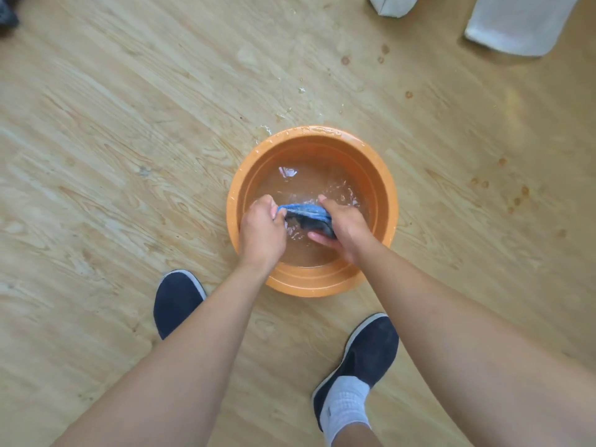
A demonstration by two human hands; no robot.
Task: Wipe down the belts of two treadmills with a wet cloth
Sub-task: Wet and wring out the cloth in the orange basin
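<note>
Both hands, left hand (262, 232) and right hand (343, 229), grasp a blue cloth (306, 210) over water in an orange basin (317, 283) on the floor. Wetting step; wringing likely follows.

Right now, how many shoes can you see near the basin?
2. The left shoe is beside the orange basin, at its near left side. The right shoe, worn with a white sock, is nearer the camera. No other shoe seems hidden.

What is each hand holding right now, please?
Left hand: closed, gripping the blue cloth.
Right hand: closed, gripping the same cloth.
</note>
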